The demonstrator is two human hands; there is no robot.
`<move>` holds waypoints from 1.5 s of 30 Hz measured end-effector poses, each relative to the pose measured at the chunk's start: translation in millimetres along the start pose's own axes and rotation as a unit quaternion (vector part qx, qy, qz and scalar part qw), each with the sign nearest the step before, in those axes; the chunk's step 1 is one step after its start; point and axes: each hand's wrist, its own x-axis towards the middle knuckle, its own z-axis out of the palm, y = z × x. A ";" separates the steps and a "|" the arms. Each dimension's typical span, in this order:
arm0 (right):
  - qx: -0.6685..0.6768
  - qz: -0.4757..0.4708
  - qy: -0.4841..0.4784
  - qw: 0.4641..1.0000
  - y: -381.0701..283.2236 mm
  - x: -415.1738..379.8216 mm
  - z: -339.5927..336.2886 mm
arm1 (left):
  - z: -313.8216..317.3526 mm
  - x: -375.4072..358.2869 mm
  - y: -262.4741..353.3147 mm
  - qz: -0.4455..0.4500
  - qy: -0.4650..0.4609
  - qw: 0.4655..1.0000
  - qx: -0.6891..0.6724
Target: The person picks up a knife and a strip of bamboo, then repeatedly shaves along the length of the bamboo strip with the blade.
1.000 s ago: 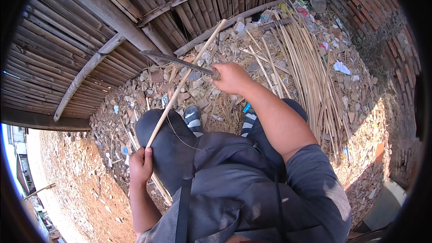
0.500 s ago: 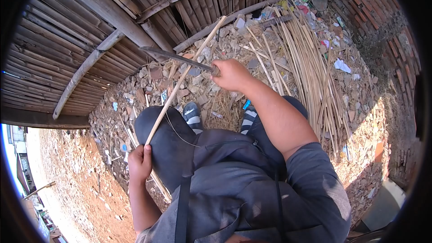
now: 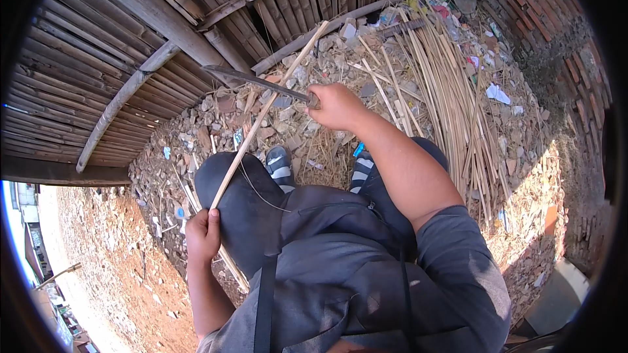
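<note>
My left hand is closed round the lower part of a long, pale bamboo strip, which slants up and away across my left thigh. In my right hand is the handle of a machete. Its dark blade points left and crosses the strip's upper part; whether the edge bites into it I cannot make out. A thin, curved fibre hangs by the strip over my thigh. More strips lie beside my left leg, partly hidden by my hand and knee.
A large pile of bamboo strips lies to the right on rubble-strewn ground. A bamboo slat wall with poles rises at left and ahead. On the right stands a brick wall. My sandalled feet are between the thighs and the rubble.
</note>
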 end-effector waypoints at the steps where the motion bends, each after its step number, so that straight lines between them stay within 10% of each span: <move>1: 0.002 0.004 -0.003 1.000 0.1 0.3 -0.1 | 0.2 0.1 -0.2 0.001 0.001 1.000 0.001; 45: -0.084 0.034 0.004 0.996 6.4 1.3 -16.6 | -4.2 0.8 13.9 -0.007 0.006 0.999 0.044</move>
